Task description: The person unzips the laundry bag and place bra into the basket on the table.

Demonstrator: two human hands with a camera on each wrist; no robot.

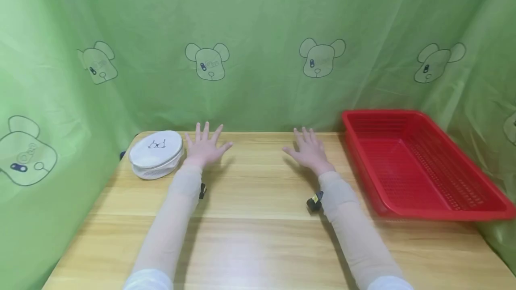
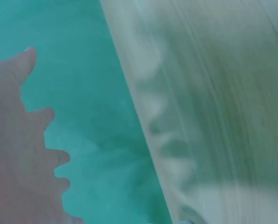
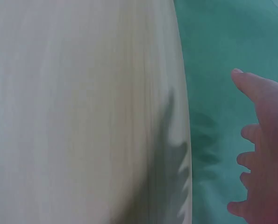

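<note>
Both hands reach out over the wooden table (image 1: pixel 250 182) with fingers spread and nothing held. My left hand (image 1: pixel 203 149) is nearest to a round white mesh bag (image 1: pixel 157 155) with a glasses drawing on its lid; in the head view its edge comes close to the wrist. My right hand (image 1: pixel 309 150) hovers between the table's middle and a red plastic basket (image 1: pixel 364 164). In the left wrist view the left hand (image 2: pixel 17 144) shows spread fingers, and in the right wrist view the right hand (image 3: pixel 269 154) does too. Shadows of the fingers fall on the table.
The red basket has perforated walls and takes up the table's right side. A green curtain (image 1: pixel 262 97) printed with bear faces hangs behind the table's back edge and along both sides. Small black devices sit on the left wrist (image 1: pixel 202 190) and right wrist (image 1: pixel 315 201).
</note>
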